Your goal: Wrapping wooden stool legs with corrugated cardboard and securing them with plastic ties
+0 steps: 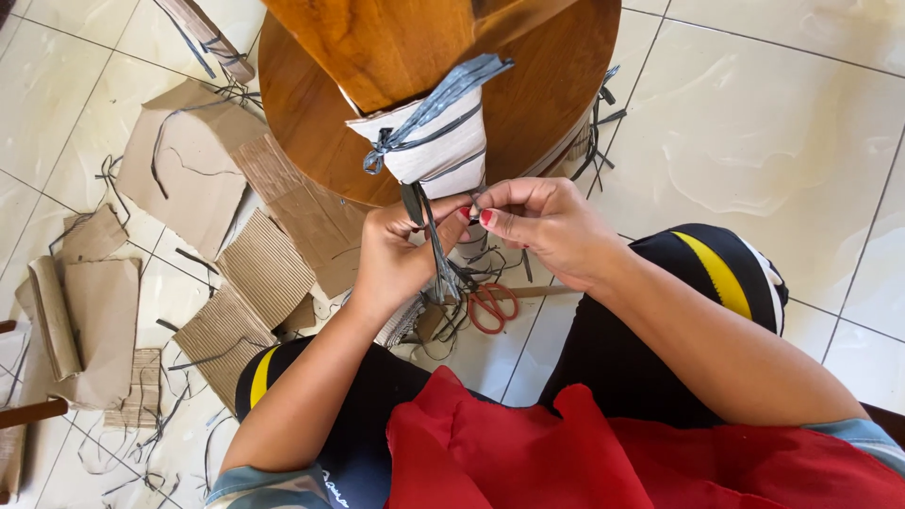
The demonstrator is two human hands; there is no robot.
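Both hands pinch the grey strip (pixel 436 247), which runs toward six o'clock below the white bundle (pixel 441 146): left hand (pixel 394 259) clamped on it, right hand (pixel 545 224) apparently nipping its top.

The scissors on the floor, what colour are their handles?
Red. The scissors lie on the tiles below both hands, shown in the head view.

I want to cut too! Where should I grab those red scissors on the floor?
Take the scissors by the two red loop handles, which lie flat and show clearly. Come straight down from above; the blades look partly buried under dark strips, so avoid that end.
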